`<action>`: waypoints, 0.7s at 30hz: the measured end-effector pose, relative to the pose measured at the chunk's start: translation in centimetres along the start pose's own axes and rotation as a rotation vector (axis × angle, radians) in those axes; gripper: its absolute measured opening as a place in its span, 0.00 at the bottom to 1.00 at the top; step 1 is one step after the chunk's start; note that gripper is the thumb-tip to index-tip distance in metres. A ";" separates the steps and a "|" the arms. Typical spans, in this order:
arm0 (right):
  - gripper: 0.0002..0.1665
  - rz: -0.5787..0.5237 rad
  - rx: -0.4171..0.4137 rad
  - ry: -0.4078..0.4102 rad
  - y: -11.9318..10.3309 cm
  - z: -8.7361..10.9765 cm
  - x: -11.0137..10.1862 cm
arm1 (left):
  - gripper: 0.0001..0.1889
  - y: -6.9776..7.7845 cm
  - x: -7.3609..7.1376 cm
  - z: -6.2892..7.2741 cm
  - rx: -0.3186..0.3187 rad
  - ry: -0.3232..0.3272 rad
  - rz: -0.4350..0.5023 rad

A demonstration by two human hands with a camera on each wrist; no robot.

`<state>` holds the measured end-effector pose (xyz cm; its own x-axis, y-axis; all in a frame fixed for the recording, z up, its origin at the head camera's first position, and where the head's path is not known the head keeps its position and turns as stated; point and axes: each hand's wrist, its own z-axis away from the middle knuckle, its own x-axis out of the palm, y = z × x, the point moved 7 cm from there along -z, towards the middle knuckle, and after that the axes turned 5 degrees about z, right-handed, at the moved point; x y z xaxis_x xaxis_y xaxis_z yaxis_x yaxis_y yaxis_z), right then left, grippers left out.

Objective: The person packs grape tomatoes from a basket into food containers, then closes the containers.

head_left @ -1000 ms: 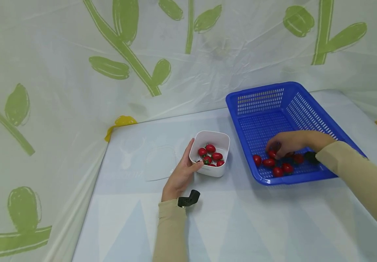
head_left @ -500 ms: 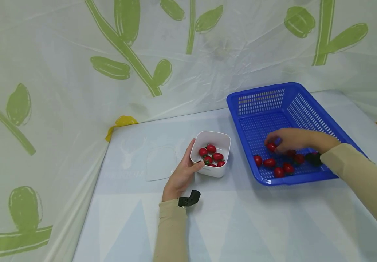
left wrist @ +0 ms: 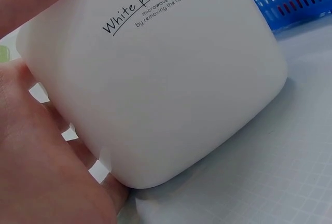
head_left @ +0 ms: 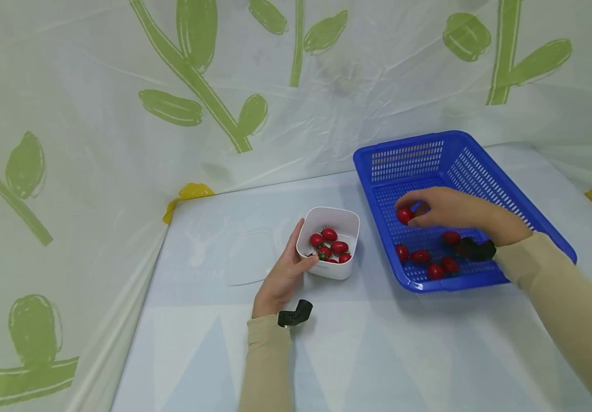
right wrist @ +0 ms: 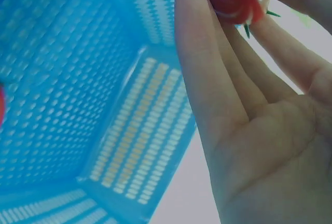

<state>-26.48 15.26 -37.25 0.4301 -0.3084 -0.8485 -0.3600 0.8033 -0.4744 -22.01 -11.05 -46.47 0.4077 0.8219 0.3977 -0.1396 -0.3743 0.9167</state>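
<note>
Beside the blue basket (head_left: pixel 460 284) is the white container (head_left: pixel 333 272), gripped by the left hand (head_left: pixel 282 277), thumb at its near rim, fingers along its side. The right hand (head_left: pixel 455 209), stretched over the basket, pinches one red tomato (head_left: pixel 404 216) between thumb and fingertips.

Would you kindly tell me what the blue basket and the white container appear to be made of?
Blue basket: probably molded plastic, slightly glossy, judging by its slotted walls and shiny rim.

White container: likely satin plastic, given its soft shading, rounded corners and printed "microwave safe" wording, though looks alone can't confirm it.
</note>
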 end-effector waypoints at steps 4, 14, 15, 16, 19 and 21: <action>0.23 -0.003 -0.004 0.038 -1.4 0.3 -0.1 | 0.40 -0.1 -0.1 0.0 0.001 0.006 -0.006; 0.27 -0.030 0.030 0.244 -3.7 1.5 -1.1 | 0.41 1.2 0.7 0.4 -0.012 -0.014 -0.027; 0.28 -0.040 0.037 0.262 -3.9 1.7 -1.2 | 0.41 1.2 0.7 0.4 -0.009 -0.014 -0.027; 0.29 -0.053 0.044 0.282 -4.0 1.8 -1.3 | 0.42 1.2 0.7 0.4 -0.004 -0.012 -0.023; 0.31 -0.109 0.066 0.342 -4.4 2.2 -1.3 | 0.42 1.2 0.6 0.5 0.001 -0.004 -0.011; 0.31 -0.146 0.073 0.386 -4.7 2.3 -1.3 | 0.42 0.9 0.3 0.4 0.000 0.006 -0.008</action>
<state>-23.42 13.08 -33.42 0.1258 -0.5789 -0.8056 -0.2522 0.7667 -0.5904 -21.69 -11.30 -45.58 0.4035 0.8273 0.3908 -0.1362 -0.3681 0.9198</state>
